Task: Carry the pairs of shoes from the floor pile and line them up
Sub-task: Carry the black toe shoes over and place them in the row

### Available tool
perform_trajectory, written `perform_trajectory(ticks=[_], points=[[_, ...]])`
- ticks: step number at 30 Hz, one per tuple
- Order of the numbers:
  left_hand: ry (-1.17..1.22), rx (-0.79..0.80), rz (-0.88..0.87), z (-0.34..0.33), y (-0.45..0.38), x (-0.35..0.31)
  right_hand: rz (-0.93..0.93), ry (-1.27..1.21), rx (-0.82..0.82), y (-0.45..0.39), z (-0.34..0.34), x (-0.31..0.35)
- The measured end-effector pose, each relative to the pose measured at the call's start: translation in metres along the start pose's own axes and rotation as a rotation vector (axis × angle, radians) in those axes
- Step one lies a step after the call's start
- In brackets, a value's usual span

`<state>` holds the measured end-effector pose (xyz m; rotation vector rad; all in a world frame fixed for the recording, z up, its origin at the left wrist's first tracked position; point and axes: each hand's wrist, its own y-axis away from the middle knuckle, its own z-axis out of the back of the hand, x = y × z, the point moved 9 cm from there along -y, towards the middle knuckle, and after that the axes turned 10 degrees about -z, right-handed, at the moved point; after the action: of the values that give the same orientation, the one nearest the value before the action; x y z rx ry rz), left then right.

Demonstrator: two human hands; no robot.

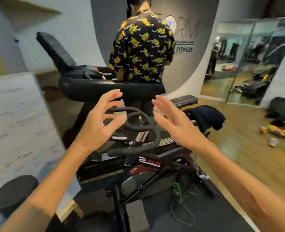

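Head view: both hands are raised in mid-air with nothing grasped. The left hand [103,121] is held with its grip released and fingers spread and curled; the right hand [173,121] is likewise released, palm turned inward. Directly beyond the hands, the black looped handlebar [138,126] of an exercise bike is seen, and behind it a treadmill [108,88], at which a person in a yellow-flowered black shirt [143,47] is standing. The shoes [275,131] are scattered on the wooden floor [249,151] at far right, well apart from both hands.
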<state>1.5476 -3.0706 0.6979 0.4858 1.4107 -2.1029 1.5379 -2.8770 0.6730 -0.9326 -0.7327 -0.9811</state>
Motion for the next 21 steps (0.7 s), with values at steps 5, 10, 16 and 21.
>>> perform_trajectory(ticks=[5, 10, 16, 21], points=[[0.22, 0.151, -0.086, -0.183, -0.07, -0.033, -0.11, 0.018, -0.233, 0.075, 0.162, -0.054], [0.44, 0.219, -0.127, -0.364, -0.123, -0.082, -0.214, 0.139, -0.455, 0.165, 0.323, -0.09], [0.578, 0.375, -0.209, -0.535, -0.148, -0.143, -0.322, 0.239, -0.654, 0.253, 0.464, -0.125], [0.635, 0.469, -0.265, -0.642, -0.181, -0.155, -0.414, 0.272, -0.754, 0.287, 0.537, -0.18]])
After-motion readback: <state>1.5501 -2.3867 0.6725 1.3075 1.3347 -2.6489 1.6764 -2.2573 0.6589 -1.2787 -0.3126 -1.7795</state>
